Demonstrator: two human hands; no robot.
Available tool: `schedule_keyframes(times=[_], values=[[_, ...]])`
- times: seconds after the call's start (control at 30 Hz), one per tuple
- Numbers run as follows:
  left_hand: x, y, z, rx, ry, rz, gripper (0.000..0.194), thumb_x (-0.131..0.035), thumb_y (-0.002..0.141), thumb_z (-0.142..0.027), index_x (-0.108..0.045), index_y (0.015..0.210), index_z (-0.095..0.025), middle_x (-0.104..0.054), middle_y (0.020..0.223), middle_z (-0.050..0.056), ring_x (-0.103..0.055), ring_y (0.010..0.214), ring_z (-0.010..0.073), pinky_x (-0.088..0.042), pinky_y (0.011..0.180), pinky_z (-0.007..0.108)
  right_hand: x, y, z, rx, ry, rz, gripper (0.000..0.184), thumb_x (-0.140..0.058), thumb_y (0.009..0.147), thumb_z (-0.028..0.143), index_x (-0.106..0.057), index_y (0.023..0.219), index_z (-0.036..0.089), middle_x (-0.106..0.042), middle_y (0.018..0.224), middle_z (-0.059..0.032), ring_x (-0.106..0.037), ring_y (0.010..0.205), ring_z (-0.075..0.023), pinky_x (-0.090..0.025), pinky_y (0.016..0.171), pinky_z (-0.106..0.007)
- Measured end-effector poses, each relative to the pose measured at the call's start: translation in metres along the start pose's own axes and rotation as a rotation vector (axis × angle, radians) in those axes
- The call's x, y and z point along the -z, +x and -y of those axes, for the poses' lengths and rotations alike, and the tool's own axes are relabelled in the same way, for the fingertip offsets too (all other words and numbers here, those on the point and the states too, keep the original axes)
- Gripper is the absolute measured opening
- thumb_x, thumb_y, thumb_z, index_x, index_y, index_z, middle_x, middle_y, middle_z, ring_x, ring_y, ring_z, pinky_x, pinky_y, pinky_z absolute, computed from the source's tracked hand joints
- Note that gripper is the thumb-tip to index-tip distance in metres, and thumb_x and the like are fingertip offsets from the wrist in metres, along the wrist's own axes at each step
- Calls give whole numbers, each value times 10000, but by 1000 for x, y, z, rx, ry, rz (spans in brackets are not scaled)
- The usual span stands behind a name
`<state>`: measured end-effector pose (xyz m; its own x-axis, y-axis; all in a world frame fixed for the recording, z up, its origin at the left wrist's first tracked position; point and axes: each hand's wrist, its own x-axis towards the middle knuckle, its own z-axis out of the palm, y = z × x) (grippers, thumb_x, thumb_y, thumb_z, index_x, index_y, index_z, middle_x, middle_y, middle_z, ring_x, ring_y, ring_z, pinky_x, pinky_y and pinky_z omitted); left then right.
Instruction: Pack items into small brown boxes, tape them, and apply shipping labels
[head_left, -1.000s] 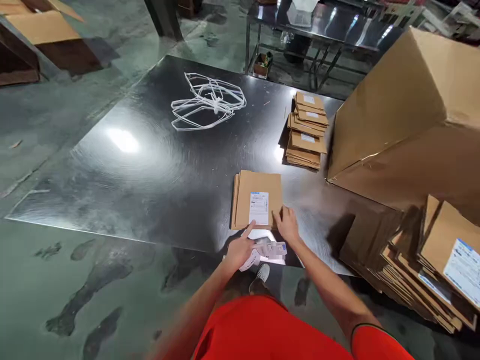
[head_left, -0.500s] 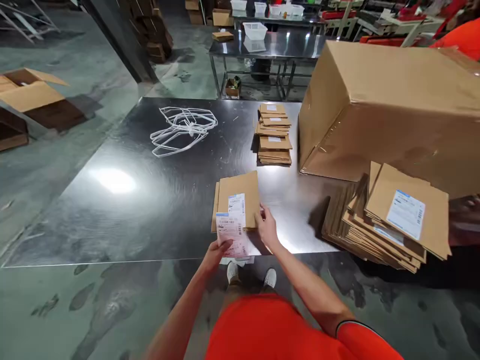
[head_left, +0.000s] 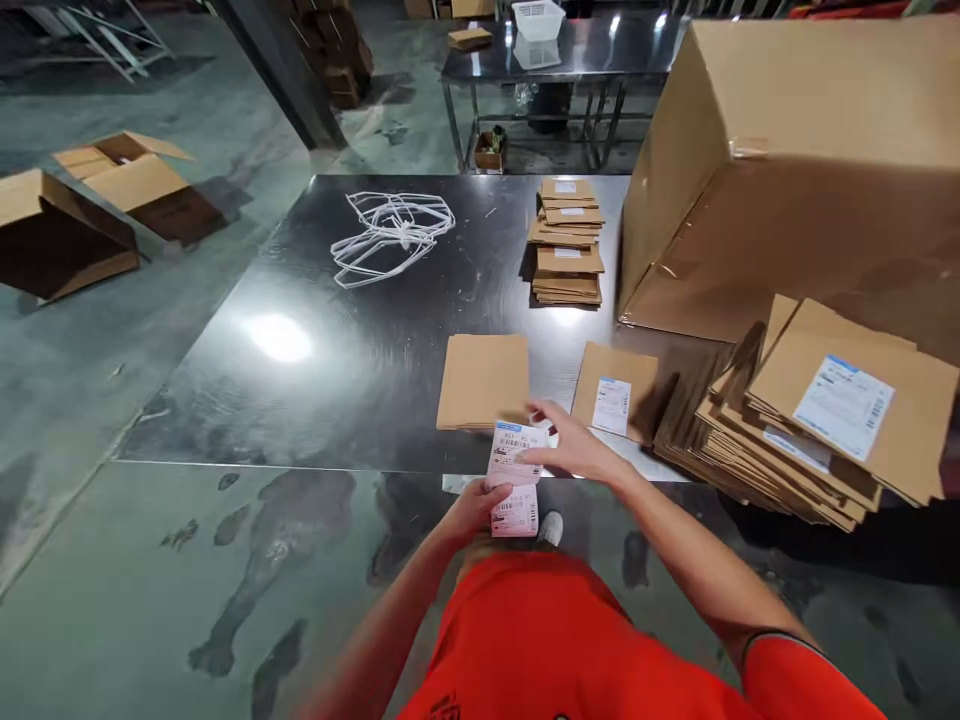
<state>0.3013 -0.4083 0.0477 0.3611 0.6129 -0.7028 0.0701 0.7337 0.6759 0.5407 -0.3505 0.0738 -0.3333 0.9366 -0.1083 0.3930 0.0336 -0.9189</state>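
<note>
Left hand: pinched on one paper strip, lower centre, two white printed labels visible. Right hand: fingers parted at the strip; contact unclear. One labelled brown cardboard mailer now lies right of one unlabelled brown cardboard stack, centre.

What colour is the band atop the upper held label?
The band is blue, best seen in the head view.

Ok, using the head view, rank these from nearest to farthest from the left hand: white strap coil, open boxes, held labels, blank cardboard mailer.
1. Held labels, in the left hand itself.
2. Blank cardboard mailer, on the table just ahead.
3. White strap coil, farther back, leftward.
4. Open boxes, beyond the table's left edge.
</note>
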Motion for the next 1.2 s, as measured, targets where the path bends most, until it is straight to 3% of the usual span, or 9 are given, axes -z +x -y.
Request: schedule_keyframes(times=[0.1, 0.2, 0.33, 0.47, 0.63, 0.7, 0.8, 1.03, 1.2], values=[[12, -13, -9, -32, 15, 144, 697, -869, 566, -564, -732, 1095, -132, -740, 928, 109, -665, 842, 255, -510, 756, 337, -27, 19, 14, -45, 102, 117, 228, -644, 804, 373, -692, 938, 196, -694, 877, -19, -624, 817, -198, -492, 739, -311], [24, -21, -25, -133, -43, 91, 803, -871, 603, -483, -618, 1311, -202, -713, 1075, 112, -650, 943, 258, -500, 741, 298, -47, 23, 8, -151, 165, 138, 273, -628, 810, 442, -654, 738, 180, -620, 691, 14, -557, 675, -160, -420, 594, -255], [29, -4, -41, -198, -24, -236, 424, -827, 593, -465, -688, 820, -135, -644, 722, 25, -564, 660, 147, -416, 597, 231, -66, 21, 13, -142, 54, 209, 379, -557, 862, 524, -618, 694, 190, -583, 621, 18, -519, 610, -152, -351, 534, -243], [31, 21, -33, -158, 199, -441, 393, -691, 671, -513, -548, 576, -160, -480, 546, -27, -411, 531, 101, -295, 507, 229, -70, 30, 17, -59, -190, 206, 271, -500, 910, 403, -639, 783, 208, -674, 771, -36, -577, 701, -184, -352, 609, -268], [49, 21, 9, -47, 340, -246, 293, -698, 614, -338, -694, 838, -148, -659, 752, 19, -548, 682, 172, -394, 594, 252, -30, 86, -12, -34, -361, 18, 286, -451, 922, 373, -599, 728, 224, -645, 723, -33, -546, 677, -183, -333, 630, -284], [57, 14, 28, 8, 407, -140, 219, -669, 624, -308, -694, 774, -151, -643, 707, 12, -547, 677, 180, -395, 595, 254, -10, 117, -28, -82, -384, -169, 229, -525, 872, 405, -584, 753, 218, -623, 720, -26, -526, 675, -182, -337, 633, -285], [63, 6, 40, 20, 536, -96, 207, -616, 715, -349, -650, 661, -152, -577, 626, -1, -531, 655, 176, -383, 589, 250, 1, 158, -48, -112, -283, -141, 270, -671, 744, 446, -588, 840, 207, -624, 764, -7, -520, 690, -173, -360, 635, -277], [64, 25, 0, -482, 986, 38, 241, -505, 917, -213, -744, 936, -192, -678, 1187, 75, -625, 1090, 206, -463, 971, 296, -11, 207, -71, -149, -130, -147, 335, -680, 712, 470, -574, 881, 201, -624, 803, 5, -520, 711, -161, -403, 657, -277], [70, 54, -34, -525, 1114, -30, 284, -530, 837, -70, -739, 994, -180, -419, 1560, 75, -538, 1298, 245, -438, 1081, 350, -18, 224, -72, -53, -328, 54, 321, -719, 722, 418, -601, 914, 189, -663, 878, -19, -552, 767, -180, -414, 696, -286]])
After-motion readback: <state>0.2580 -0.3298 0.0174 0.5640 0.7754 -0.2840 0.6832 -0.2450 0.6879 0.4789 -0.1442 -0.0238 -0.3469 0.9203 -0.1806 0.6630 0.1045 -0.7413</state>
